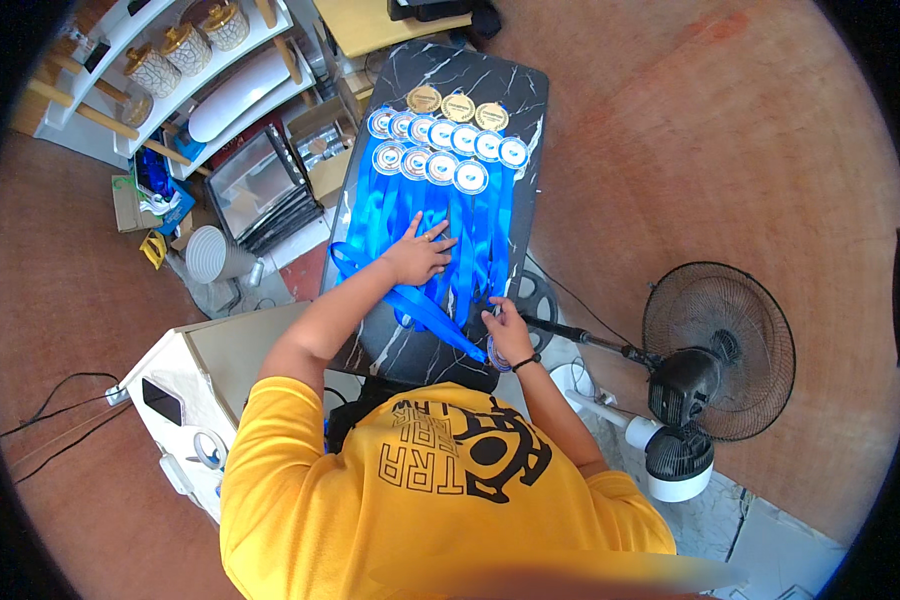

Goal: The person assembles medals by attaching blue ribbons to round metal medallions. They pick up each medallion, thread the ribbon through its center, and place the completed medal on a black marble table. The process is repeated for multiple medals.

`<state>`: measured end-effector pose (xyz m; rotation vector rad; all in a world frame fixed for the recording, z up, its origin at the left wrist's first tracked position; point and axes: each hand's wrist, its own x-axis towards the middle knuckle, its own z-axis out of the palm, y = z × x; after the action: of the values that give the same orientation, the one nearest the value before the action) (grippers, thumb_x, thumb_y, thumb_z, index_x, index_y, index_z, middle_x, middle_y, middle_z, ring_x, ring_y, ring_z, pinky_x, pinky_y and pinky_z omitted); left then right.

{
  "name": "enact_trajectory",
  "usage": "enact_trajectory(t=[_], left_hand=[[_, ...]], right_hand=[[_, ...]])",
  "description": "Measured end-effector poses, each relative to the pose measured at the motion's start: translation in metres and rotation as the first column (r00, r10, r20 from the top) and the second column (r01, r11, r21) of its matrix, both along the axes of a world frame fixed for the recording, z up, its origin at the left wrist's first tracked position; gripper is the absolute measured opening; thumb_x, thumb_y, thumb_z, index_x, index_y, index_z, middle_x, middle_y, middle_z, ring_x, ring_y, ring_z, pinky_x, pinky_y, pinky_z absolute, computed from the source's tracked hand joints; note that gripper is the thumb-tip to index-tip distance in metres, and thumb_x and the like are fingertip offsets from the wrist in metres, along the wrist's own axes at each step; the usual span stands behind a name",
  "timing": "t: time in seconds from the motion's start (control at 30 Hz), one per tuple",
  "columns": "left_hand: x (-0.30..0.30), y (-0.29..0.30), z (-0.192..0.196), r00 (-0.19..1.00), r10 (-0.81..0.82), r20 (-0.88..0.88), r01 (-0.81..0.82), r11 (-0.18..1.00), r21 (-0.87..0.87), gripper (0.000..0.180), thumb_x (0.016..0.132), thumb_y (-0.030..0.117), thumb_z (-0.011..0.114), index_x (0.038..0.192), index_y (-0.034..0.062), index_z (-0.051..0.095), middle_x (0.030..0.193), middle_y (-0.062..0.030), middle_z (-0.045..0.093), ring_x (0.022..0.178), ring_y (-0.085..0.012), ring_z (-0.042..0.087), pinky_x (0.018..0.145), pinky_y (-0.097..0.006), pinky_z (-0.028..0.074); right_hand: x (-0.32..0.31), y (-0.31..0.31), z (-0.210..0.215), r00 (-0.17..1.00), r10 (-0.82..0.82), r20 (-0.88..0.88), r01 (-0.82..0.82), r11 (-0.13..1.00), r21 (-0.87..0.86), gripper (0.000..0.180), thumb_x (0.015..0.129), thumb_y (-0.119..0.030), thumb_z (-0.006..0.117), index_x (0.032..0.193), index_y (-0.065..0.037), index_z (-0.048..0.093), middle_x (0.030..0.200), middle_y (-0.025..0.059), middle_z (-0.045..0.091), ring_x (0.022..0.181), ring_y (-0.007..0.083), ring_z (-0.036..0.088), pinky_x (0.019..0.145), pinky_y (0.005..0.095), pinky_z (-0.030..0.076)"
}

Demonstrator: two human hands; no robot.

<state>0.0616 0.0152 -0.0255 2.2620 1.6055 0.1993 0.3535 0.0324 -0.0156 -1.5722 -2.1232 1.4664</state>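
My left hand [420,252] lies with fingers spread on blue medal ribbons [482,225], which run side by side down a black marble-patterned table [450,65]. Near the table's front right edge, my right hand [509,333] grips a medal [494,353], partly hidden by its fingers. A loose blue ribbon [432,317] stretches from that medal up to the left, passing under my left forearm. Beyond my left hand, several silver medals with white and blue faces [441,168] lie in two overlapping rows. Three gold-coloured medals [458,107] form the farthest row.
To the right stand a black fan [720,350] and a smaller white fan [678,470]. A white cabinet [195,380] with a phone [162,400] and scissors [208,450] on it is at the left. Shelves with jars [185,48] fill the far left.
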Motion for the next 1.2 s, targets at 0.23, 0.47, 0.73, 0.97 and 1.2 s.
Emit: enact_trajectory(t=[0.23,0.47,0.73,0.97,1.2], left_hand=[[-0.004,-0.014,0.011,0.997,-0.013,-0.074,0.006,0.996,-0.087,0.033,0.093,0.035,0.054,0.12,0.0204,0.067,0.145,-0.0001,0.049,0.146,-0.0278,0.028,0.114,-0.071,0.005],[0.019,-0.012,-0.012,0.999,0.031,-0.044,-0.028,0.998,0.048,0.035,0.09,0.033,0.058,0.12,0.0151,0.064,0.144,-0.0047,0.047,0.144,-0.0314,0.031,0.113,-0.071,0.009],[0.026,-0.011,-0.005,0.996,0.014,-0.091,-0.013,1.0,0.002,0.039,0.089,0.042,0.059,0.12,0.0184,0.064,0.142,-0.0086,0.047,0.14,-0.0319,0.036,0.112,-0.071,0.011],[0.005,-0.035,0.012,0.992,-0.035,-0.122,0.039,0.999,0.026,0.051,0.091,0.051,0.055,0.134,0.0248,0.059,0.143,-0.0074,0.047,0.139,-0.0309,0.037,0.114,-0.069,0.008],[0.018,-0.014,0.023,0.969,0.24,-0.059,-0.245,0.966,-0.087,0.054,0.097,0.043,0.05,0.143,0.0145,0.048,0.153,-0.01,0.038,0.145,-0.0314,0.03,0.116,-0.064,0.01]], right_hand=[[0.012,0.003,0.013,0.98,-0.093,-0.174,0.039,0.955,-0.293,0.029,0.101,-0.029,0.054,0.105,-0.003,0.067,0.098,0.0041,0.065,0.095,0.013,0.058,0.086,0.028,0.044],[0.015,0.005,0.043,0.971,-0.069,-0.229,-0.029,0.916,-0.4,0.027,0.1,-0.027,0.057,0.103,-0.002,0.067,0.1,0.0039,0.069,0.097,0.013,0.06,0.089,0.028,0.045],[0.021,0.001,0.051,0.976,-0.098,-0.196,-0.016,0.86,-0.51,0.024,0.1,-0.024,0.057,0.104,-0.002,0.066,0.104,0.0036,0.067,0.1,0.0123,0.058,0.091,0.0276,0.043],[0.029,-0.001,0.062,0.96,-0.132,-0.247,-0.017,0.853,-0.521,0.023,0.1,-0.023,0.056,0.106,-0.004,0.066,0.101,0.002,0.065,0.097,0.0114,0.058,0.088,0.027,0.045],[0.035,0.001,0.086,0.941,-0.21,-0.265,-0.022,0.744,-0.668,0.023,0.102,-0.028,0.055,0.109,-0.007,0.062,0.091,0.0013,0.06,0.078,0.0076,0.058,0.067,0.0224,0.05]])
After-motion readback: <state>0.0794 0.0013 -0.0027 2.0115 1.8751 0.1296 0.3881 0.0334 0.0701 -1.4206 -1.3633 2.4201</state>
